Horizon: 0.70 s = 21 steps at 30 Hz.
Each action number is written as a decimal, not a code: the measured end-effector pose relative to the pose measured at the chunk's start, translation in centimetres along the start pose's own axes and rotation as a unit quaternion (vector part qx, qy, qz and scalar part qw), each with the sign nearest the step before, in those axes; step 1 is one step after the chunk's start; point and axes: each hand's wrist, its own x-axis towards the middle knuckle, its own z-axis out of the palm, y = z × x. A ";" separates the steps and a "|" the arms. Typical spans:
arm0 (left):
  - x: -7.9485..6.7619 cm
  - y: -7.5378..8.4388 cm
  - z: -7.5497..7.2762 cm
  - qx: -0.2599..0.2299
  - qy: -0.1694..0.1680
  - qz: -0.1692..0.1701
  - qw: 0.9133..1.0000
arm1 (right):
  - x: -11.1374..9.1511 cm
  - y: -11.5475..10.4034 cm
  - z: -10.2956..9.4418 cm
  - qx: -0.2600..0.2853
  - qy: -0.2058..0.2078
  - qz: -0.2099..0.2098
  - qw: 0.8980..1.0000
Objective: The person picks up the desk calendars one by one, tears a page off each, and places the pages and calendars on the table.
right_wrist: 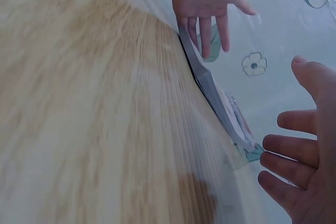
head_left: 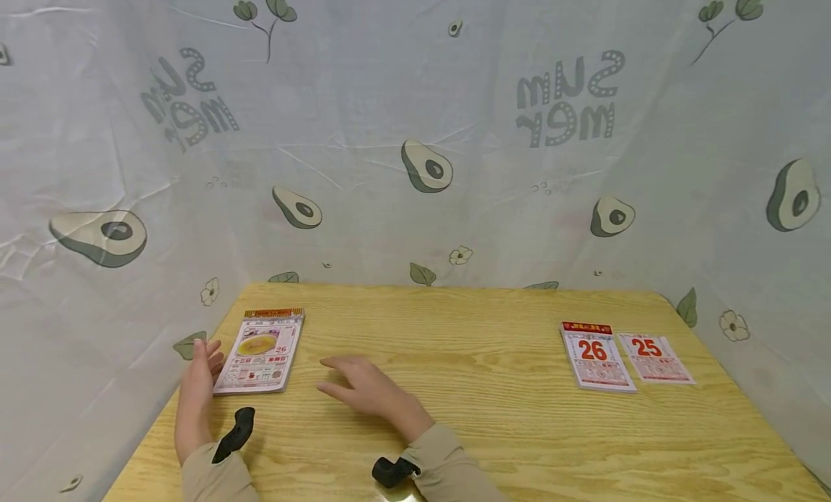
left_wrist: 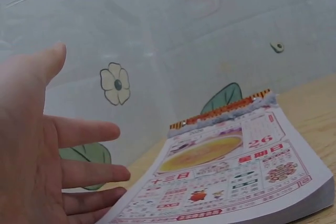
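Note:
A thick tear-off calendar (head_left: 260, 354) lies on the left of the table, with a striped header, a yellow dish picture and a small red 26. My left hand (head_left: 198, 379) is at its left edge, fingers extended; in the left wrist view the lower fingertips (left_wrist: 118, 195) come right up to the page edge. To the right of the calendar, my right hand (head_left: 370, 388) is held over the table with its fingers spread apart and holds nothing. The right wrist view shows the pad's side (right_wrist: 212, 93) between both hands.
On the right of the wooden table (head_left: 454, 329) lies a smaller calendar (head_left: 597, 361) with a red header and a big 26. Beside it is a loose sheet (head_left: 657, 359) marked 25. A pale curtain (head_left: 363, 105) printed with avocados encloses the back and sides.

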 end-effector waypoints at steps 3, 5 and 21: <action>0.1 0.1 -0.1 -0.003 -0.016 -0.008 1.000 | 0.6 -0.5 0.5 0.049 -0.003 0.018 0.999; 0.0 0.1 -0.3 -0.006 -0.028 -0.017 0.999 | 0.9 -0.8 0.9 0.098 -0.002 0.029 0.995; -0.4 0.2 -0.7 -0.080 -0.068 -0.056 0.993 | 3.5 -1.9 3.8 0.568 0.026 0.170 0.805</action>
